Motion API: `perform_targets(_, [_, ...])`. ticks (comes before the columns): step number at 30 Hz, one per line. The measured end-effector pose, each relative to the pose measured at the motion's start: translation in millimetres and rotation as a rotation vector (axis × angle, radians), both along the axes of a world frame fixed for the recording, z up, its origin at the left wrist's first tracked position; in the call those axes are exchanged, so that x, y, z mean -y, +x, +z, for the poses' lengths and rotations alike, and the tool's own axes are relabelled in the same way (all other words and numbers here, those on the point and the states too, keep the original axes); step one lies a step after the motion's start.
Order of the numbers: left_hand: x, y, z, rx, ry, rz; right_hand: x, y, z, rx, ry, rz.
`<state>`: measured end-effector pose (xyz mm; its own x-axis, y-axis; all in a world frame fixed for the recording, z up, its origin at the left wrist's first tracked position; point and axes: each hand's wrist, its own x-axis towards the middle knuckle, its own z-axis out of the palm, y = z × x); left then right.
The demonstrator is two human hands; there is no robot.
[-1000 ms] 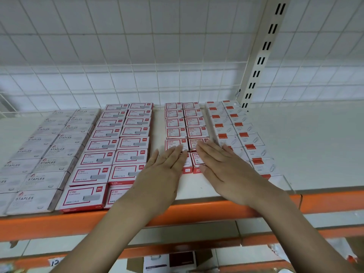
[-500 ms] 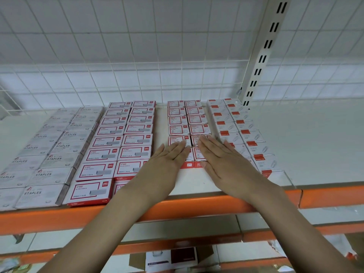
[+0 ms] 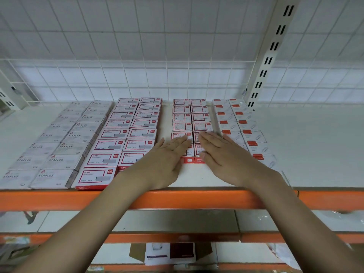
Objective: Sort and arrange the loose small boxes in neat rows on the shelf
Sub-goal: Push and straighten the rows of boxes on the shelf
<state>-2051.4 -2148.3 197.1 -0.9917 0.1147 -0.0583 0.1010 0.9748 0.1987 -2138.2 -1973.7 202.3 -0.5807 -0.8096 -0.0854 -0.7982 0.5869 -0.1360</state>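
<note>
Pressing flat with straight fingers, left hand (image 3: pixel 165 160) and right hand (image 3: pixel 222 156) on the near red-and-white small boxes (image 3: pixel 192 133), two rows mid-shelf (image 3: pixel 315 154), between larger red staple boxes (image 3: pixel 118 142) left and white paper-clip boxes (image 3: pixel 246 127) right.

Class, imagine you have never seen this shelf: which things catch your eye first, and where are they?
First, two flat hands, the left hand and right hand, pressing on the small red-and-white boxes at mid-shelf. Next, the long rows: grey staples boxes at far left, larger red-framed boxes beside them, and white boxes with orange labels on the right. The orange shelf beam runs across the front.
</note>
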Motion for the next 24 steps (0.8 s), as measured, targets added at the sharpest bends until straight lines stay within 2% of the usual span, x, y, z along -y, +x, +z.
perform_targets(7, [14, -4, 25, -0.041, 0.027, 0.109, 18, -15, 16, -0.031, -0.008, 0.069])
perform_targets(14, [87, -17, 67, 0.020, -0.074, 0.245, 82, -22, 46, -0.164, 0.022, 0.058])
perform_targets(18, [134, -31, 73, 0.082, -0.100, 0.278, 133, -31, 46, -0.136, 0.032, 0.066])
perform_targets(24, [177, -56, 55, 0.147, -0.140, 0.256, 191, -44, 23, 0.000, 0.033, -0.094])
